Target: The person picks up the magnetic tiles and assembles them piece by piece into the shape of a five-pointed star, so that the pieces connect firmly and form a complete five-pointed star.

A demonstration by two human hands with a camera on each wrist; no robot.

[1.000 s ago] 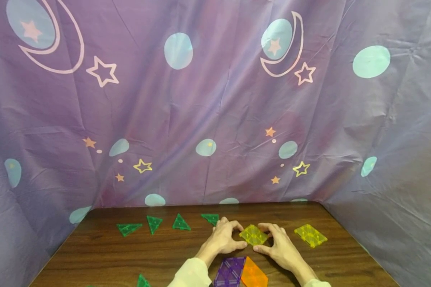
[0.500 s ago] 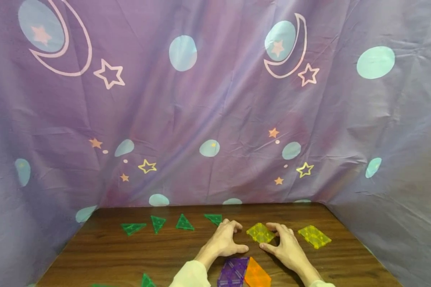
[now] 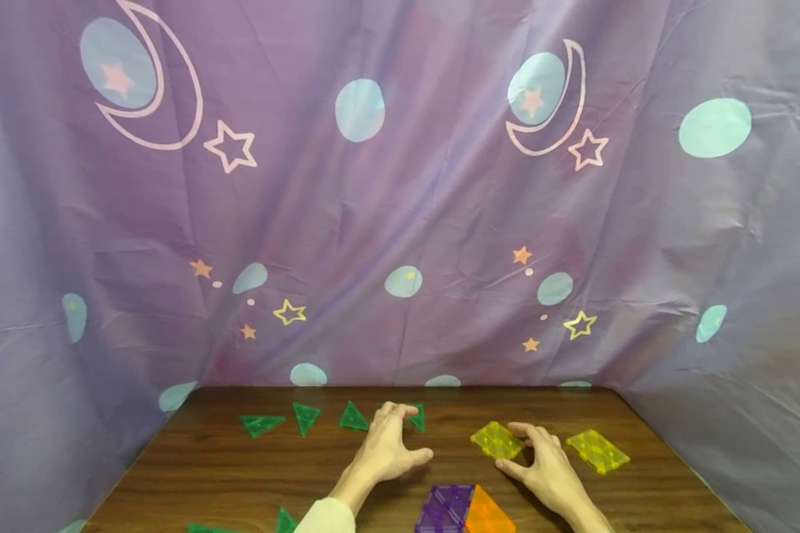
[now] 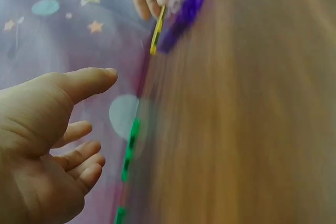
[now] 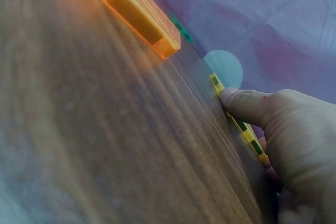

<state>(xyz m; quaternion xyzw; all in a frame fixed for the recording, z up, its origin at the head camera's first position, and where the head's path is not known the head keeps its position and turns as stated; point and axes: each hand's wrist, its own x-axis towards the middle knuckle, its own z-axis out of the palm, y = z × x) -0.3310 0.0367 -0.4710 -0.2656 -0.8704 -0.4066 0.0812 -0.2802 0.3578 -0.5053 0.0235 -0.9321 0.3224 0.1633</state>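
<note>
R hand (image 3: 550, 470) was clamped on the yellow diamond (image 3: 496, 440), thumb + fingers at its edges, down at counter level. Main risk, IMO: grip sat on one side only, so the tile could've swivelled or slipped if pushed off-ctr. 2nd yellow tile (image 3: 598, 451) lay just right of R hand; knuckles could've knocked it, prob. on any outward swing. L hand (image 3: 390, 448) was empty, thumb + fingers apart, partly over a green triangle (image 3: 418, 418) in head view; a low sweep might've dragged that one askew. Dark inserts in tile edges, prob. magnets, so pieces brought too close could've snapped tog. wrongly.

Materials: tiles = translucent coloured plastic, glossy, thin, straight-edged. Purple piece (image 3: 444, 509) met orange piece (image 3: 488, 512) edge to edge at bottom of head view, both cut off by frame; orange edge looked chunky in R wrist cam. Counter (image 3: 173, 481) = dark brown wood grain, streaky. Backdrop (image 3: 440, 222) = creased purple fabric w/ moons, stars, pale blobs.
</note>
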